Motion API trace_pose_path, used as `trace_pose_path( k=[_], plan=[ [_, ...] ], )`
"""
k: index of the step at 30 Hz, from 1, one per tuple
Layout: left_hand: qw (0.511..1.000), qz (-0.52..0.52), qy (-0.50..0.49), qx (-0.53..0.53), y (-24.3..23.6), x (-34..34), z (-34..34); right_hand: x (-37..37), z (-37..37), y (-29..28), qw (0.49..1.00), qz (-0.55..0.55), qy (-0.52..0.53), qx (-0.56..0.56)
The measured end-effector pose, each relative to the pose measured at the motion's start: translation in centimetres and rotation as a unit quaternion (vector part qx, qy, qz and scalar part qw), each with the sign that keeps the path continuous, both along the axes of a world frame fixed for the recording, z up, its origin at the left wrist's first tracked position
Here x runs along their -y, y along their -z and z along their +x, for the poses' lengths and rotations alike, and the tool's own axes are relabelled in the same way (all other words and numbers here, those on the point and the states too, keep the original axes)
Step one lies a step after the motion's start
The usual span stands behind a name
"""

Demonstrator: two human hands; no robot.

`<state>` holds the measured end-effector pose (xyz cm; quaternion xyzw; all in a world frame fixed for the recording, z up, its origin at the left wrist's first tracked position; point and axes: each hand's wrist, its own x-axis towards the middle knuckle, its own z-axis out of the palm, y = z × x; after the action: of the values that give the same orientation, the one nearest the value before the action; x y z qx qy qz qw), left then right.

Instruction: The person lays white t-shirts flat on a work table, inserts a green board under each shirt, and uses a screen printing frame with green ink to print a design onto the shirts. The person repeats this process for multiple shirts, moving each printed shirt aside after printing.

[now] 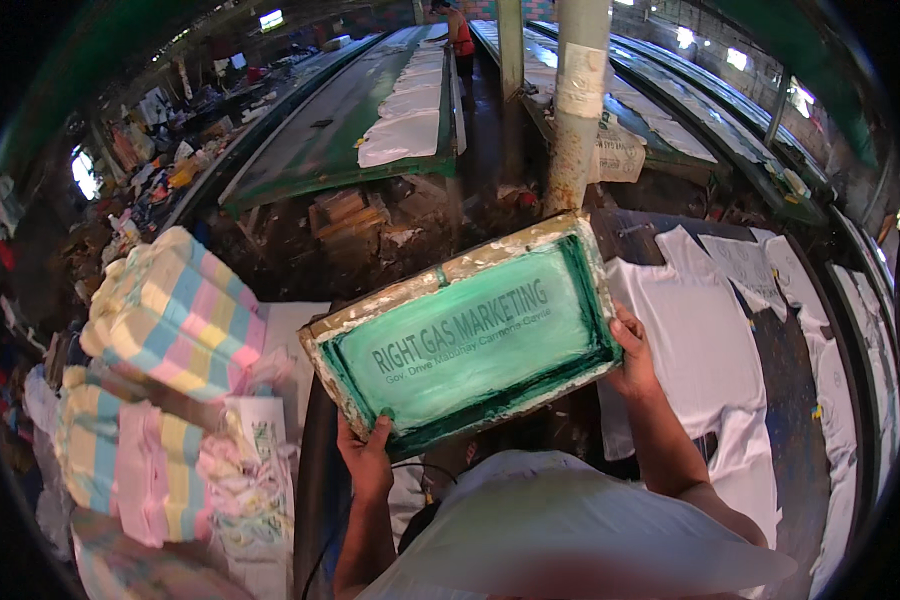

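Note:
A screen-printing frame (470, 330) is held up in front of my body, tilted so its right end is higher. Its wooden rim is worn and paint-crusted, and the green mesh carries dark lettering. My left hand (367, 450) grips the lower left corner, thumb over the rim. At the right end my right hand (632, 352) is closed round the edge, thumb on top and the other fingers hidden behind. White shirts (690, 340) lie flat on the dark table to the right of the frame.
Stacks of pastel striped cloth (175, 310) stand at the left, with a crumpled heap of cloth (240, 470) beside them. A rusty post (575, 110) rises just beyond the frame. Long tables (310, 140) with white pieces run back to a person in red (459, 35).

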<state>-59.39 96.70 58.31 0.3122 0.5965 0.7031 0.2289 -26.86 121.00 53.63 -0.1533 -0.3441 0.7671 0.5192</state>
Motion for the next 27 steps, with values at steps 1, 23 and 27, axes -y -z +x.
trace_pose_path(
  k=[1,23,27],
  plan=[
    [1.0,0.0,-0.003,-0.005,-0.1,-1.9,-1.4,-2.4,-1.5,-0.4,1.0,0.004,-0.008,0.002],
    [0.941,0.09,-0.325,0.02,1.4,-33.4,-18.8,-50.8,-38.8,-9.6,0.943,0.182,-0.265,-0.079],
    [0.913,0.05,-0.405,-0.019,3.1,-35.7,-22.5,-57.1,-45.8,-11.0,0.907,0.197,-0.344,-0.139]
  ],
)
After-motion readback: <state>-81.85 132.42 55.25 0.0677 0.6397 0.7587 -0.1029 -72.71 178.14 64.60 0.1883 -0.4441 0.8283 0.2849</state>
